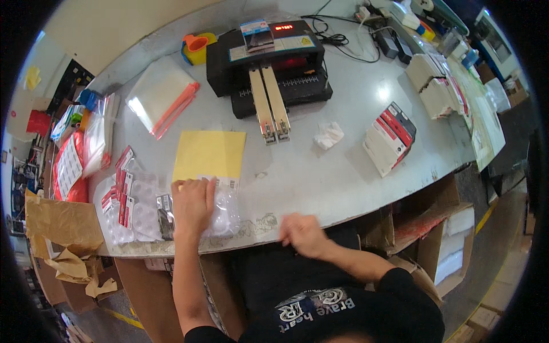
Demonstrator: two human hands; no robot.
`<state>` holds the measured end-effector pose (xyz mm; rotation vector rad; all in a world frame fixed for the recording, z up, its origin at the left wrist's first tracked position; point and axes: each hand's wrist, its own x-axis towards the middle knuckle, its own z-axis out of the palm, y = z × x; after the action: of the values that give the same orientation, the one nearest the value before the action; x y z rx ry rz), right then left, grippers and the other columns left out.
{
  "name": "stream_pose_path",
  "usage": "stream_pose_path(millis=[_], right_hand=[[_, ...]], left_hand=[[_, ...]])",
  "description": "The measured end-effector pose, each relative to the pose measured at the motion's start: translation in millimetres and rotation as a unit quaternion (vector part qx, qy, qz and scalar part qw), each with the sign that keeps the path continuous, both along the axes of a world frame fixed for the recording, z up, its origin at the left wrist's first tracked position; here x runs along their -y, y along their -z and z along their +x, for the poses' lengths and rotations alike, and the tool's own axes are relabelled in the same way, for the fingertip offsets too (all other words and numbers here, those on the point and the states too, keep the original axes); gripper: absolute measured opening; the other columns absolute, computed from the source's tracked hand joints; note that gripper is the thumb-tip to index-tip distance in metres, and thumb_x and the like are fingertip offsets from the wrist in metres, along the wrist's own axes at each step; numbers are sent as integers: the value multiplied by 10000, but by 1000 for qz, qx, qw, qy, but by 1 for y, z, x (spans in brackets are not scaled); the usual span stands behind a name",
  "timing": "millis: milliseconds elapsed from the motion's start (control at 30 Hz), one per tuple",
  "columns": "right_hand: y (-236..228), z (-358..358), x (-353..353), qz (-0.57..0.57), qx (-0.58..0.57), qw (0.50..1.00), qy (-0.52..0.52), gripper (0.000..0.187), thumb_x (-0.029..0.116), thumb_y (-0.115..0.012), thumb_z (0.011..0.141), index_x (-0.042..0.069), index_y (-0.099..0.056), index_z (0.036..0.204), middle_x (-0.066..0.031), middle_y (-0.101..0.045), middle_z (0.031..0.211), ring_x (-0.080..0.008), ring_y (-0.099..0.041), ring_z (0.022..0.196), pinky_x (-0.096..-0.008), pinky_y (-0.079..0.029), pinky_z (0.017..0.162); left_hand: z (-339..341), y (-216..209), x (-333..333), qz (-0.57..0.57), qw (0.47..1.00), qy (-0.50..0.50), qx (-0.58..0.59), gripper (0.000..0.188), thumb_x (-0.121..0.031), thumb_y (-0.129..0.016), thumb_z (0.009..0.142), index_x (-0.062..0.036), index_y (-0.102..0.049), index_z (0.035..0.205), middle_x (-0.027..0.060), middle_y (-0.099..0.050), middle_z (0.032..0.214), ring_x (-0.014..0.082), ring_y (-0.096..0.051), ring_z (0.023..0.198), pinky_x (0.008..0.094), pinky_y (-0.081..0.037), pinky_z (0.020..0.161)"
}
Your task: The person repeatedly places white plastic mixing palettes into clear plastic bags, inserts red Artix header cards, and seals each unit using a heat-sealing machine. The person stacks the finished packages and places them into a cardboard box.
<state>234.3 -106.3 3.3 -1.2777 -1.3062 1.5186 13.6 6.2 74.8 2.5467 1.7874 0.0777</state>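
Observation:
My left hand [193,203] rests over a clear plastic pack [225,214] with round bubbles, at the lower edge of a yellow sheet [210,153] with printed barcode labels. Its fingers are bent down and its thumb points away from me; what they grip is hidden. My right hand [304,235] is curled closed by the table's front edge, slightly blurred, and its fingertips do not show clearly. Left of my left hand lie a small dark packet [166,216] and several clear bubble packs [144,208] with red and white cards [124,191].
A black machine [269,57] with two metal rails stands at the back. Clear bags with red edges [162,94], crumpled white paper [329,135] and a stack of red, black and white cards [390,139] lie on the table [320,177]. Cardboard boxes [423,234] stand below its front edge.

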Motion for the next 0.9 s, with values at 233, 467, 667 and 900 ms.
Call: stream_pose_path(millis=[233,467,667,900], right_hand=[[-1,42,-53,201,254,946,34,59,73,-538,878,48,-570,920,-105,-631,832,-304,-609,795,-378,-467,740],[-2,-38,-107,312,247,912,-95,270,114,-573,861,35,-549,1119,-159,-589,1112,-331,-543,1060,-401,-443,909],[5,-64,-118,206,231,938,-154,318,88,-584,839,38,-549,1150,-151,-563,1204,-333,-506,1134,-398,-407,970],[26,-64,-106,307,270,899,-160,381,96,-619,808,41,-535,1175,-125,-546,1244,-311,-461,1215,-426,-377,979]], left_hand=[[8,27,92,170,979,-27,109,391,-342,-645,809,-179,-610,1163,73,-532,1318,267,-458,1249,394,-277,1000],[-19,42,88,108,967,62,224,261,-174,-648,713,-198,-657,972,7,-534,1325,205,-443,1279,341,-289,986],[-54,43,80,22,895,169,412,254,-93,-622,665,-144,-676,907,11,-644,1174,209,-559,1173,319,-343,912],[-47,50,80,130,890,49,435,232,-104,-654,724,-132,-674,953,2,-667,1106,165,-587,1108,311,-317,948]])
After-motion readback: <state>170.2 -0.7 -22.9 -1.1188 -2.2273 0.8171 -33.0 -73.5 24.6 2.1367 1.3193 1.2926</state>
